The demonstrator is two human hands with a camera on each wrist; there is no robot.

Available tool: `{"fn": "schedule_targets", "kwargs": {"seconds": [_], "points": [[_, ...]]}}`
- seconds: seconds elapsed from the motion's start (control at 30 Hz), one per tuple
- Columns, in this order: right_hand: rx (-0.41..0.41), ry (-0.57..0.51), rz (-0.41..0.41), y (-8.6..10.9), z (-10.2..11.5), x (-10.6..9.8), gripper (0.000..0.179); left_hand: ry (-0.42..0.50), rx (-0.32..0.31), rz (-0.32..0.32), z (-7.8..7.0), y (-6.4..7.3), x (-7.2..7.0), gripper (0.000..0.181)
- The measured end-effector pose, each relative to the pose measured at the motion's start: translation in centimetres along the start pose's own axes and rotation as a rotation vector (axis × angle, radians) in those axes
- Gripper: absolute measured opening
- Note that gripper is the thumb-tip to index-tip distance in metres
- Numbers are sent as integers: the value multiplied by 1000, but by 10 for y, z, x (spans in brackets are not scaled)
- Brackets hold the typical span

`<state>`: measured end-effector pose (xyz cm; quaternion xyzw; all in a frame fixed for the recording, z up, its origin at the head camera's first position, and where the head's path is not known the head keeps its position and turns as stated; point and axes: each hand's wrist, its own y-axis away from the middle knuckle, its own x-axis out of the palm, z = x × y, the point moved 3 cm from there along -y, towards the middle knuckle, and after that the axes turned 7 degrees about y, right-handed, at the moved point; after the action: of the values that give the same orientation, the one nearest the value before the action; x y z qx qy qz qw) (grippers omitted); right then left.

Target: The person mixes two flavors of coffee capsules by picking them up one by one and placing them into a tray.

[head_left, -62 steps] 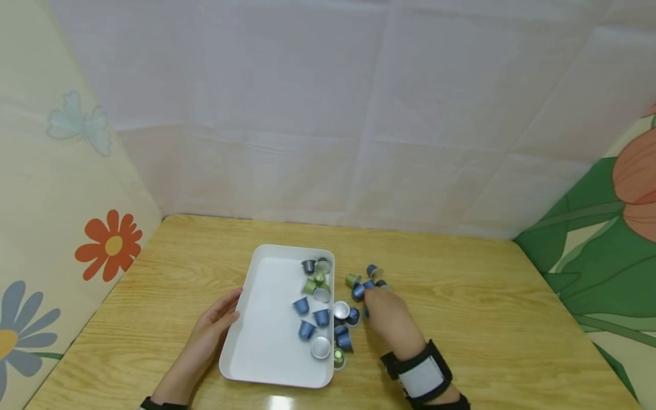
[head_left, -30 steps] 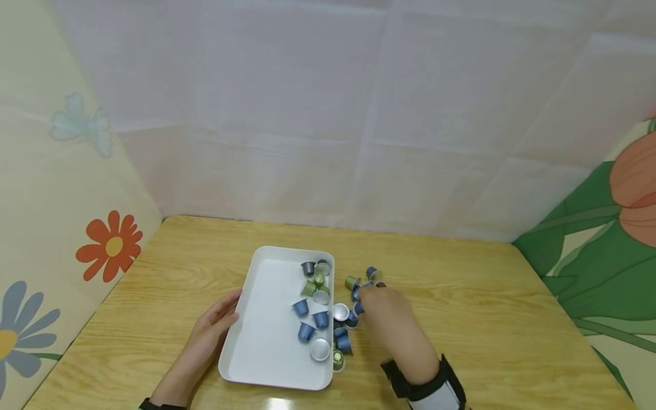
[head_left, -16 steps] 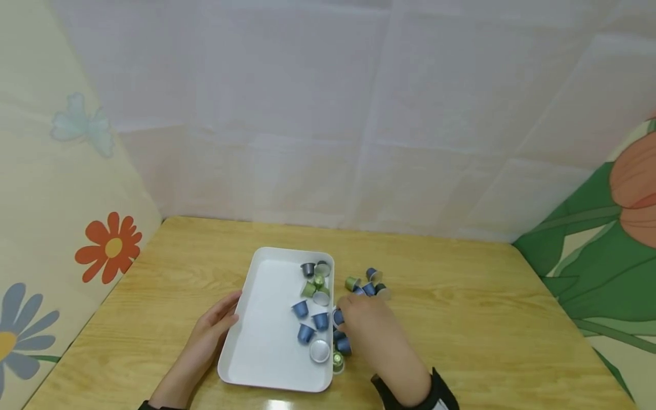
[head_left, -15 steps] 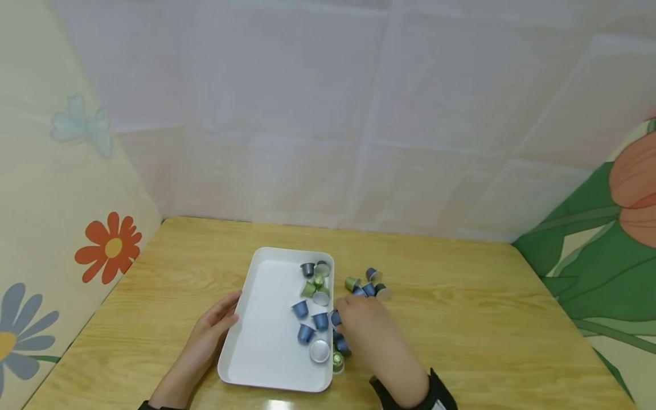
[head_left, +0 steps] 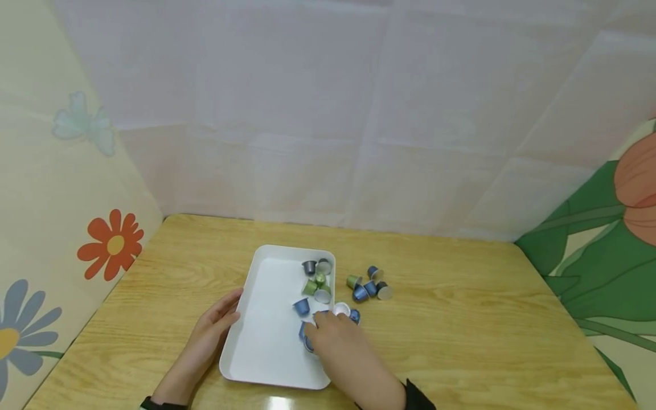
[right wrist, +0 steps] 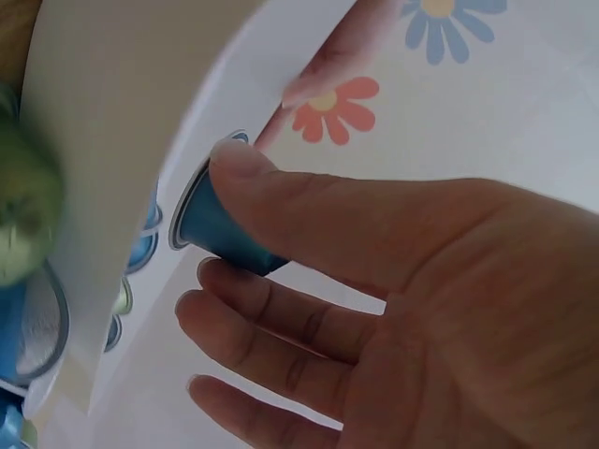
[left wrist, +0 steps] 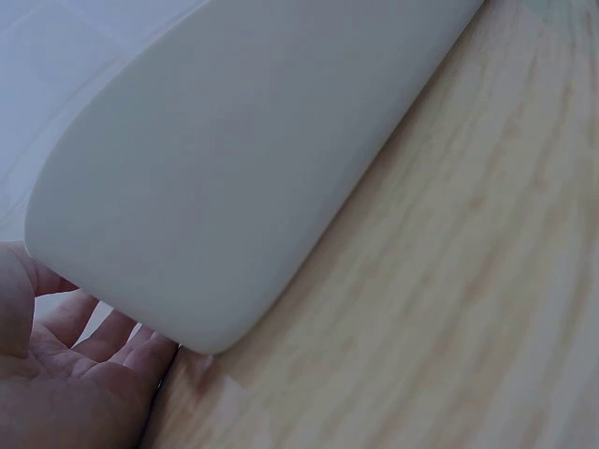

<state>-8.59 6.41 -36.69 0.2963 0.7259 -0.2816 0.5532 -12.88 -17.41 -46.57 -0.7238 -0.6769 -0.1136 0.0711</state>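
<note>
We noted the left hand (head_left: 211, 323) touching a white, round-cornered rectangular tray (head_left: 263, 327); over its right half, the right hand (head_left: 342, 341) held a blue cup-shaped capsule (head_left: 308, 344). Similar capsules (head_left: 361, 294) lay alongside.

white backdrop (head_left: 328, 114) | left panel (head_left: 31, 193): red flower (head_left: 114, 245), pale butterfly (head_left: 85, 125) | right: tulip (head_left: 640, 171)

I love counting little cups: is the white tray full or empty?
Partly full: little cups lie along the right side of the white tray; its left part is bare.
</note>
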Motion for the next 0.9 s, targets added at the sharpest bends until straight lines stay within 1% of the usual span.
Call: {"fn": "schedule_targets", "kwargs": {"seconds": [0.13,0.23,0.37,0.47,0.57,0.7,0.77,0.9], "points": [[-37,10,7,0,6,5,18,1,-2,-1,0,0,0,54],[-44,23,12,-1,8,8,17,-2,-1,1,0,0,-1,54],[-45,5,44,-2,9,12,17,-10,-12,-5,1,-2,-1,53],[-60,-3,66,-3,10,14,17,-27,-27,-16,1,-3,-1,53],[-77,8,51,-2,13,16,15,-43,-41,-27,0,-3,-1,53],[-85,29,23,-2,15,19,13,-62,-45,-30,-1,-3,0,53],[-89,30,36,-2,16,21,13,-62,-42,-31,-1,-3,0,53],[-97,-3,92,-3,17,24,12,-57,-46,-32,0,-3,0,53]]}}
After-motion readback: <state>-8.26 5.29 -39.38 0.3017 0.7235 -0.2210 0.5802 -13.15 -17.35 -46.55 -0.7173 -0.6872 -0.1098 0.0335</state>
